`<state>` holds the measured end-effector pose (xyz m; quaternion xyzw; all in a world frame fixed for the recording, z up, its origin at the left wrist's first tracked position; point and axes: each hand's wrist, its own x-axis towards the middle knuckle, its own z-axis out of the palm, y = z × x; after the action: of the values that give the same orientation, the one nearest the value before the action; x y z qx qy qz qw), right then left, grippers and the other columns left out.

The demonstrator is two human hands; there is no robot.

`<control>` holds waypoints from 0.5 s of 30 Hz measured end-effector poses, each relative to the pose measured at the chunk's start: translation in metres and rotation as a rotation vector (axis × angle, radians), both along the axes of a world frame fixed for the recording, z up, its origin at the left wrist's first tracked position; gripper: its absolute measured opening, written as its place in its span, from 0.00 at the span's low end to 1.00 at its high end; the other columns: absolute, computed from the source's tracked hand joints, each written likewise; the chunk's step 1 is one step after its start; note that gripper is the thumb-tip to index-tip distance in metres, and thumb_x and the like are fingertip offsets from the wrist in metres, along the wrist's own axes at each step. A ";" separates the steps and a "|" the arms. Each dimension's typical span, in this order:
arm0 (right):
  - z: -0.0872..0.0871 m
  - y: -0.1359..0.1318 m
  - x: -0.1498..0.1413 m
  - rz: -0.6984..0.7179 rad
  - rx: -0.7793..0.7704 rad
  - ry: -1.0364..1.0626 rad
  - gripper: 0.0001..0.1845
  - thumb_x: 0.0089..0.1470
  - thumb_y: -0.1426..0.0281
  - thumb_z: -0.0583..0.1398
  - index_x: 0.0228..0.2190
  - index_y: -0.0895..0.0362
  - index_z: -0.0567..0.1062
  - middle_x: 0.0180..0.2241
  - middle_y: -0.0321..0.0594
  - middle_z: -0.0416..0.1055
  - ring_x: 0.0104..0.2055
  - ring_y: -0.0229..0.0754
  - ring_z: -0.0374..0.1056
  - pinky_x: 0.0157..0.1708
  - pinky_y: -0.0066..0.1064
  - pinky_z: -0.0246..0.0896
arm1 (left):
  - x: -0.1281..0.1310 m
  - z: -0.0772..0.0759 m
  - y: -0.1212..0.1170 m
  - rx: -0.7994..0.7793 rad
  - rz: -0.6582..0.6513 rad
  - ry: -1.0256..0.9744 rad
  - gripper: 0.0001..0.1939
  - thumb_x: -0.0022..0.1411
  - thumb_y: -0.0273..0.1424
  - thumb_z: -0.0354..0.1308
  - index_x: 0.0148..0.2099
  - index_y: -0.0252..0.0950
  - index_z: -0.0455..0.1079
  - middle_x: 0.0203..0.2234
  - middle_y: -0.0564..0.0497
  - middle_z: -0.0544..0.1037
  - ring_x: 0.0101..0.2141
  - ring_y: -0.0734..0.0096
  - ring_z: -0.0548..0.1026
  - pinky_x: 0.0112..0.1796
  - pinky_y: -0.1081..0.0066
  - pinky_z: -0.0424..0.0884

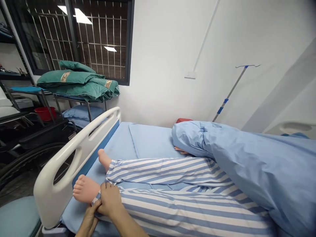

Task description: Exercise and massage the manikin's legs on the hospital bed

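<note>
A manikin in blue-and-white striped trousers (172,205) lies on its back on a bed. My right hand (110,199) wraps over the near ankle at the trouser cuff, fingers curled down its far side. From below, my left hand (88,220) cups the same ankle; its fingers are partly hidden beneath the leg. The near bare foot (86,189) points up just left of my hands. Beyond it, the far foot (104,159) rests on the light blue sheet (150,140). A blue quilt (237,154) is folded back over the upper legs, with some fingers (181,150) showing under its edge.
The white footboard (59,168) rises at the left end of the bed. Past it stand a wheelchair (32,144), a teal stool (18,215) and a rack of green bedding (81,82). An IV pole (232,92) leans into view by the wall.
</note>
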<state>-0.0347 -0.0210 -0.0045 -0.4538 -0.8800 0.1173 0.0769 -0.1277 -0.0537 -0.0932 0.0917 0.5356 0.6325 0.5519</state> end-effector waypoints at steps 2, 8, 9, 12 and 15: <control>0.000 0.002 0.000 -0.002 0.003 0.004 0.30 0.33 0.67 0.61 0.42 0.61 0.66 0.39 0.50 0.69 0.41 0.53 0.68 0.38 0.44 0.66 | 0.001 0.003 0.000 0.024 0.011 -0.016 0.36 0.28 0.32 0.68 0.46 0.38 0.66 0.24 0.54 0.79 0.44 0.52 0.74 0.39 0.65 0.73; 0.008 -0.001 -0.001 -0.017 -0.019 -0.014 0.32 0.32 0.65 0.61 0.43 0.61 0.65 0.39 0.51 0.70 0.40 0.54 0.69 0.37 0.45 0.67 | -0.001 0.016 -0.005 0.024 -0.022 0.033 0.27 0.32 0.30 0.66 0.40 0.38 0.69 0.22 0.54 0.79 0.39 0.50 0.76 0.36 0.63 0.74; 0.017 -0.001 0.000 -0.014 -0.021 -0.012 0.32 0.32 0.65 0.62 0.43 0.61 0.65 0.39 0.50 0.70 0.40 0.54 0.69 0.37 0.45 0.67 | -0.003 0.025 -0.004 0.033 -0.039 0.043 0.24 0.31 0.30 0.66 0.38 0.38 0.70 0.22 0.54 0.79 0.37 0.51 0.77 0.35 0.63 0.74; 0.065 0.004 0.010 0.023 0.048 0.075 0.31 0.33 0.62 0.61 0.43 0.60 0.65 0.39 0.49 0.70 0.38 0.53 0.70 0.34 0.44 0.68 | -0.006 0.082 0.004 0.143 -0.123 0.137 0.22 0.31 0.32 0.68 0.34 0.36 0.71 0.25 0.52 0.79 0.36 0.53 0.77 0.33 0.66 0.73; 0.142 0.011 0.034 0.018 0.125 0.217 0.31 0.36 0.59 0.59 0.43 0.59 0.63 0.37 0.48 0.71 0.35 0.52 0.71 0.31 0.41 0.67 | 0.007 0.173 0.014 0.307 -0.234 0.306 0.21 0.33 0.34 0.69 0.34 0.34 0.73 0.28 0.49 0.80 0.38 0.53 0.76 0.34 0.67 0.73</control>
<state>-0.0012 -0.0102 0.1375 -0.4247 -0.8762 0.1113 0.1986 -0.1207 -0.0402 0.0802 0.3305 0.4964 0.6171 0.5134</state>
